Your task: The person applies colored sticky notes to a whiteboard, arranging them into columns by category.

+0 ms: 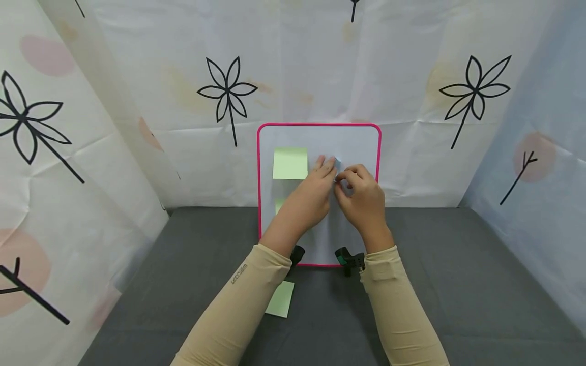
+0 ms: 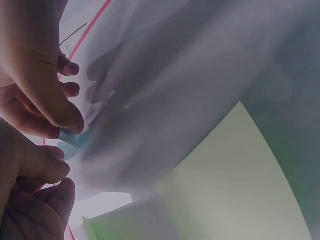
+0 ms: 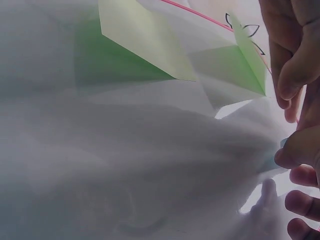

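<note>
A whiteboard with a pink rim [image 1: 357,140] leans against the back cloth. Green sticky notes are stuck on its left half: one green note [image 1: 290,163] shows fully, and a lower note [image 1: 280,204] is mostly behind my left forearm. Against the board, my left hand [image 1: 313,195] lies with fairly straight fingers, their tips beside a light-blue piece of paper [image 2: 69,148]. My right hand [image 1: 363,198] pinches that paper between thumb and curled fingers. Most of the blue paper is hidden by the hands.
On the grey tabletop [image 1: 458,284], a loose green note [image 1: 280,300] lies in front of the board, partly covered by the left sleeve. Patterned cloth walls [image 1: 320,66] stand at the back and both sides.
</note>
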`<state>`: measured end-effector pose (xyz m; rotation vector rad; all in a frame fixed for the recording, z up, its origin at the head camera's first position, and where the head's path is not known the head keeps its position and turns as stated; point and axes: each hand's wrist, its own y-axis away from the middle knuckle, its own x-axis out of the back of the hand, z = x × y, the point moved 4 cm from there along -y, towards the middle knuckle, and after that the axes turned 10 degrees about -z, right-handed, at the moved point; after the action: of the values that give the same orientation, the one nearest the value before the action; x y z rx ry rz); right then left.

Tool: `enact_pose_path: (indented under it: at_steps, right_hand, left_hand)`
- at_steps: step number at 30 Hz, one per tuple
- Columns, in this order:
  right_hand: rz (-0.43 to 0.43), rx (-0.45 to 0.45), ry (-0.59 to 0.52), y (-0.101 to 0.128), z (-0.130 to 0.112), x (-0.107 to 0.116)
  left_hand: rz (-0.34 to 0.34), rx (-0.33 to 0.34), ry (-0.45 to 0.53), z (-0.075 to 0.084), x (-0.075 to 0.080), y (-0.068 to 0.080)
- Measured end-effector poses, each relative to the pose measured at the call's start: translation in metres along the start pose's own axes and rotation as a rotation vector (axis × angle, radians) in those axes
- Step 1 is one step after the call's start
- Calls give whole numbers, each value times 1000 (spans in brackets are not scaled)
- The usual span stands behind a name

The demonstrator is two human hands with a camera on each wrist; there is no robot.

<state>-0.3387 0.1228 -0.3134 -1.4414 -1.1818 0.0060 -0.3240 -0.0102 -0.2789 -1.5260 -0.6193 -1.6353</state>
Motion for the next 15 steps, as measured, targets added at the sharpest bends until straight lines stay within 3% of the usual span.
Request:
enact_pose_path:
  at_steps: [10, 15]
  right_hand:
    - [2, 18, -15, -1, 0, 1]
    - [32, 70, -26, -2, -1, 2]
  left_hand:
    - [-53, 15, -26, 3, -1, 1]
    - [-48, 15, -26, 3, 0, 0]
